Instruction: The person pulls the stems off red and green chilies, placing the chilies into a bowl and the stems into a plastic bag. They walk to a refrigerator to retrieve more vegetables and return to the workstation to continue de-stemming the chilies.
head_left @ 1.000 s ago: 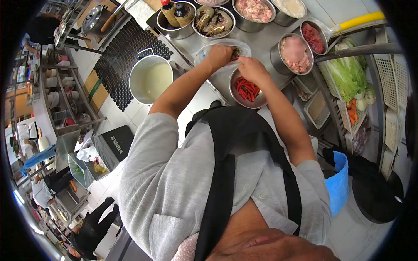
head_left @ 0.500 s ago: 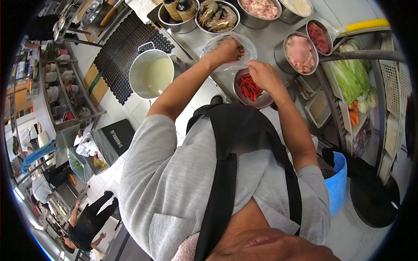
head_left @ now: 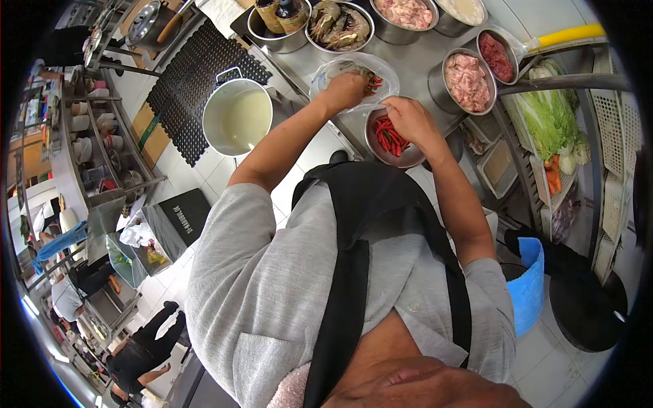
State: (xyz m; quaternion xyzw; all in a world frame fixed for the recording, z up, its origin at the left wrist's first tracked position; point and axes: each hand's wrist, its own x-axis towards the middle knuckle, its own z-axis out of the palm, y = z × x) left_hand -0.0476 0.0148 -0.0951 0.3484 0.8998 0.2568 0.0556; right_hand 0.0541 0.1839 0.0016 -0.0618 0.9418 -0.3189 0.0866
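Observation:
My left hand grips the near side of a clear plastic bag with red and green chillies inside, on the steel counter. My right hand reaches toward the bag from over a steel bowl of red chillies. Its fingers are pinched together near the bag's mouth; whether a chilli is between them cannot be told.
Steel bowls of prawns, minced meat and red meat stand on the counter. A large pot of pale liquid sits on the floor at left. Cabbage and carrots fill racks at right. Other people work at lower left.
My right hand lifted from the chilli bowl to the bag's mouth. My left hand shifted slightly on the bag, which now lies a bit lower in view.

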